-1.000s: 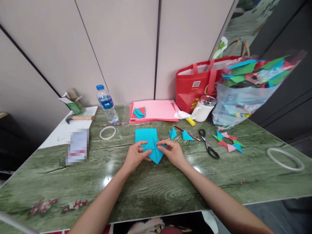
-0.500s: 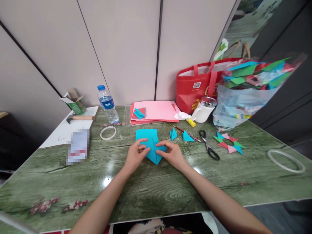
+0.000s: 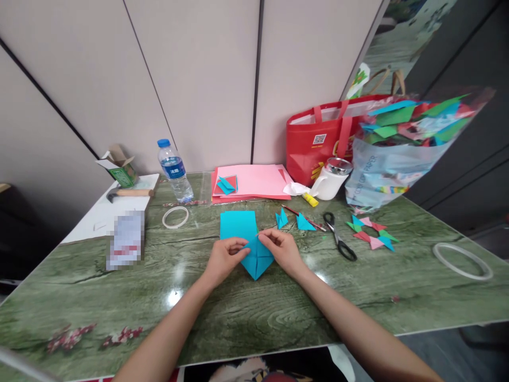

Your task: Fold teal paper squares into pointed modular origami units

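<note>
A folded square of blue paper (image 3: pixel 256 265) is turned with one corner toward me, creases crossing its middle. Its left side is pinched between thumb and fingers of my left hand (image 3: pixel 226 260). My right hand (image 3: pixel 281 250) has thumb and forefinger closed on its upper corner. Just behind lie flat blue paper sheets (image 3: pixel 237 223), partly covered by the folded piece. To the right of my hands rest two small folded blue pieces, one upright-looking (image 3: pixel 282 218) and one triangular (image 3: pixel 305 222).
Scissors (image 3: pixel 339 236), a pencil (image 3: pixel 293 211), a ring of folded paper pieces (image 3: pixel 373 233) and a white mug (image 3: pixel 331 180) stand or lie to the right. Pink paper (image 3: pixel 254 179) lies at the back. Leftward are a water bottle (image 3: pixel 175 171), tape roll (image 3: pixel 175 217) and hammer (image 3: pixel 131 192).
The folded blue paper has come slightly toward me, off more of the sheets behind. My right fingers have shifted from its right side to its upper corner.
</note>
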A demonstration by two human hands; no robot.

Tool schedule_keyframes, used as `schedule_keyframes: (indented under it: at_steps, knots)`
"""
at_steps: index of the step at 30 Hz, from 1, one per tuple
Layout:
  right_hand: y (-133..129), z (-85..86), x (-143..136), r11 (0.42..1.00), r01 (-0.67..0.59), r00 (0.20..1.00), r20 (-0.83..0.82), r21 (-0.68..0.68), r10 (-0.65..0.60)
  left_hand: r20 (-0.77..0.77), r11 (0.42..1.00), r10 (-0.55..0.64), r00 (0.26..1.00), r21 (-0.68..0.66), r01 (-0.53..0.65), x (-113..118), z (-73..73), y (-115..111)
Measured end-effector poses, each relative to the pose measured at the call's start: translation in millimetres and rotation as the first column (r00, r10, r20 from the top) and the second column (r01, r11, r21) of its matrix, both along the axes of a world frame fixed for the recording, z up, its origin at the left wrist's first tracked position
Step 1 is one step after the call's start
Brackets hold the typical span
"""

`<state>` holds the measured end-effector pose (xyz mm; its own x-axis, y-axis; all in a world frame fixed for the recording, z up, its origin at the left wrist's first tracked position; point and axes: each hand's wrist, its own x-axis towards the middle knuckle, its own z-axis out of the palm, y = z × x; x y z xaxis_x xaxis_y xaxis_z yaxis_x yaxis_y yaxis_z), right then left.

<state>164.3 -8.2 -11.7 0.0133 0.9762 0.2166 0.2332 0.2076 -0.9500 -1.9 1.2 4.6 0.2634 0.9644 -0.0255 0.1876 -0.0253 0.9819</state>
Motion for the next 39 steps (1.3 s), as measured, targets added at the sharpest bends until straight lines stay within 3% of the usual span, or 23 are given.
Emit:
schedule_keyframes:
  at_steps: [3, 7, 13, 17, 20, 25, 30, 34, 39]
  knots:
    - [-1, -0.9, 0, 1.0, -0.006, 0.999, 0.032, 0.0, 0.006, -0.052, 0.998, -0.039, 0.998, 0.039, 0.041, 2, -1.9, -2]
    - [-3, 2.3, 0, 0.996, -0.026, 0.995, 0.094, 0.081, 0.018, -0.169, 0.971, -0.066, 0.983, 0.215, 0.102, 1, -4.7, -2]
    - [-4, 3.7, 1, 0.954, -0.017, 0.976, 0.211, 0.298, -0.048, -0.207, 0.865, 0.156, 0.966, 0.5, -0.032, -9, -0.7, 4]
    - [-7, 2.7, -1, 0.938, 0.007, 0.981, 0.179, 0.348, -0.074, -0.216, 0.8, 0.215, 0.952, 0.598, -0.045, -10, -0.6, 2]
    - [-10, 5.9, -2, 0.914, 0.013, 0.99, 0.126, 0.406, -0.07, -0.219, 0.802, 0.192, 0.957, 0.597, -0.024, -8, -2.7, -2]
    - [-12, 9.8, -1, 0.882, 0.034, 0.992, 0.091, 0.471, -0.087, -0.126, 0.864, 0.091, 0.988, 0.503, -0.015, -7, -2.6, -4]
    - [-11, 6.3, 0, 0.872, 0.019, 0.995, 0.075, 0.488, -0.064, -0.067, 0.809, 0.057, 0.996, 0.588, -0.007, -9, 1.3, -2]
    - [-11, 7.2, -2, 0.902, 0.039, 0.999, -0.007, 0.431, -0.04, -0.028, 0.813, 0.098, 0.995, 0.578, -0.064, -9, 4.3, -3]
    - [-10, 11.9, -2, 0.961, 0.06, 0.994, -0.108, 0.269, -0.032, -0.005, 0.894, 0.143, 0.99, 0.43, -0.127, -3, 7.0, -7]
